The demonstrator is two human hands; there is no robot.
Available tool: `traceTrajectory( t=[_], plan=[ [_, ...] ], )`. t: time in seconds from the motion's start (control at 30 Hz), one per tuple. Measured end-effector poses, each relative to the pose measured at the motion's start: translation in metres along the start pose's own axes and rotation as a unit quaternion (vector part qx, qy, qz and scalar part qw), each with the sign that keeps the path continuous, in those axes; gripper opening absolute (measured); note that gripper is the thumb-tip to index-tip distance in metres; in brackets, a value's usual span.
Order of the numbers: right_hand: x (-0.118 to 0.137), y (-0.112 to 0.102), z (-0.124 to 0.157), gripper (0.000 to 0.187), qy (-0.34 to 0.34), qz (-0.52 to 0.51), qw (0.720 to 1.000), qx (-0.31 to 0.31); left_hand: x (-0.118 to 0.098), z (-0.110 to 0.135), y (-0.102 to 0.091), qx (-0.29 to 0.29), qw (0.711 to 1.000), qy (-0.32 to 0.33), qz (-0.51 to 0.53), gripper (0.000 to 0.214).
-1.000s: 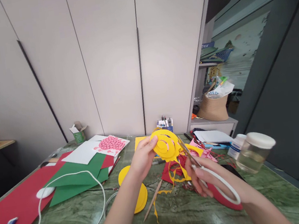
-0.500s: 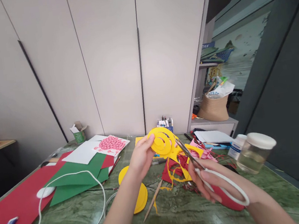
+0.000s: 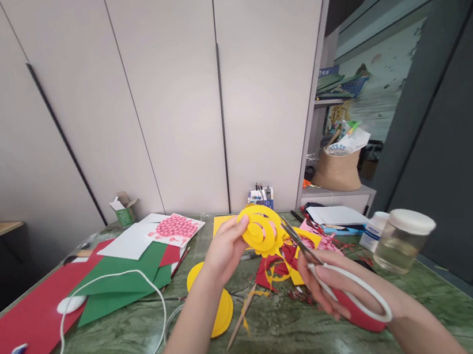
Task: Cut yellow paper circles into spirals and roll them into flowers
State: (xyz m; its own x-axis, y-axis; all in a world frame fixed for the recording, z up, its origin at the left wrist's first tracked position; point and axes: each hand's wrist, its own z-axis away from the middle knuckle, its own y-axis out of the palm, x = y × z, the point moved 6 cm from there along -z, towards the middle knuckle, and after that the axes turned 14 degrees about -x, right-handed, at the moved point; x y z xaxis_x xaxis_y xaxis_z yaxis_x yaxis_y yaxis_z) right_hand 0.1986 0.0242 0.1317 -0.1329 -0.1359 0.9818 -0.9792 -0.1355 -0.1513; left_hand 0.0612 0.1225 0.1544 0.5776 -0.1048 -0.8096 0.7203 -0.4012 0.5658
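My left hand [image 3: 224, 251] pinches a yellow paper disc cut into a spiral [image 3: 262, 229], holding it up over the green marble table [image 3: 284, 339]. My right hand [image 3: 342, 288] grips white-handled scissors [image 3: 342, 285], whose blades point up and left at the spiral's right edge. Yellow strips hang from the spiral over a heap of red and yellow paper scraps [image 3: 281, 267].
Another yellow disc [image 3: 219, 310] and a wooden stick [image 3: 242, 318] lie under my left arm. Green [image 3: 123, 279] and red [image 3: 29, 320] sheets, a white cable [image 3: 109, 333] and a pink-dotted card [image 3: 176, 227] lie to the left. A clear jar [image 3: 401, 239] stands at the right.
The spiral has turned in my left hand and dropped slightly. My right hand with the scissors shifted a little right and back, blades staying at the spiral's edge.
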Motion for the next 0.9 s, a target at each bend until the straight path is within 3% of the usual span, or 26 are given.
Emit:
traceTrajectory(
  t=[0.37, 0.9],
  plan=[
    [-0.003, 0.0, -0.004, 0.036, -0.014, 0.013, 1.0, 0.019, 0.003, 0.002, 0.003, 0.023, 0.998, -0.04, -0.034, 0.02],
    [-0.007, 0.002, -0.003, 0.035, 0.001, 0.092, 0.995, 0.033, -0.011, 0.006, -0.004, 0.011, 0.979, 0.032, -0.203, 0.016]
  ],
)
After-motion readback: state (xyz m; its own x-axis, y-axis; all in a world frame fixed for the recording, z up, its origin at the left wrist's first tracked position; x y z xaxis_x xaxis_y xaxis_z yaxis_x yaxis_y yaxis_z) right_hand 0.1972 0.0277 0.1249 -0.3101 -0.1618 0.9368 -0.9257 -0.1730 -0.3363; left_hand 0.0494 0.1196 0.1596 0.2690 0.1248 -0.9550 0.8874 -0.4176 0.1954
